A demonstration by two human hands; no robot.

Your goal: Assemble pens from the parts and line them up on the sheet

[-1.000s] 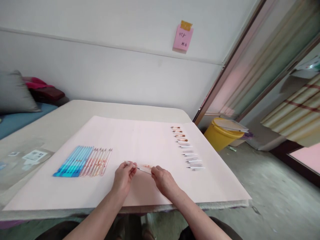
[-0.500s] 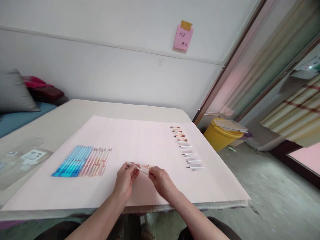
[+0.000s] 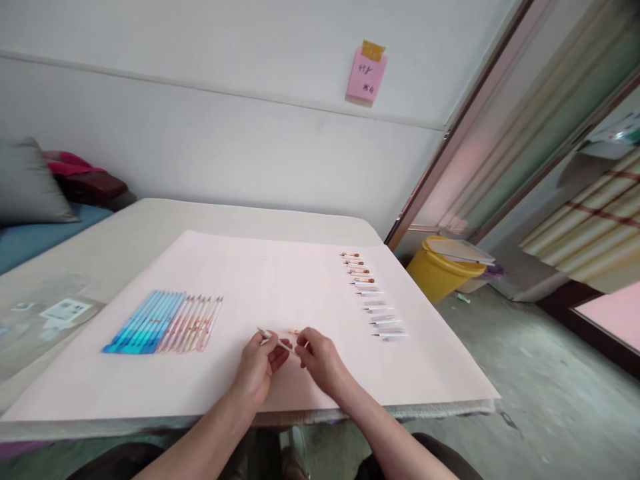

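Between the thumb and fingers of my left hand (image 3: pixel 257 367) is a thin white pen piece (image 3: pixel 273 338), slanting down to the right. My right hand (image 3: pixel 320 360) is closed in a pinch at the lower right end of that piece; its fingertips partly hide what they grip. Just behind the hands lies a small clear and orange pen part (image 3: pixel 292 331) on the pale sheet. To the left, blue pens (image 3: pixel 147 323) lie side by side in a row. Several clear pinkish pens (image 3: pixel 190 325) adjoin them, tips pointing away from me.
A pale pink sheet (image 3: pixel 265 280) covers the table. Along its right side lie several slim white pen pieces (image 3: pixel 390 335) and brown-ended pieces (image 3: pixel 364 280). Clear plastic packaging (image 3: pixel 45 320) rests at the left edge. A yellow bin (image 3: pixel 443 270) stands beyond the right edge.
Both hands have stayed near the same place. The left hand has shifted slightly right and the white piece tilts more steeply. My right fingers have shifted at its end.
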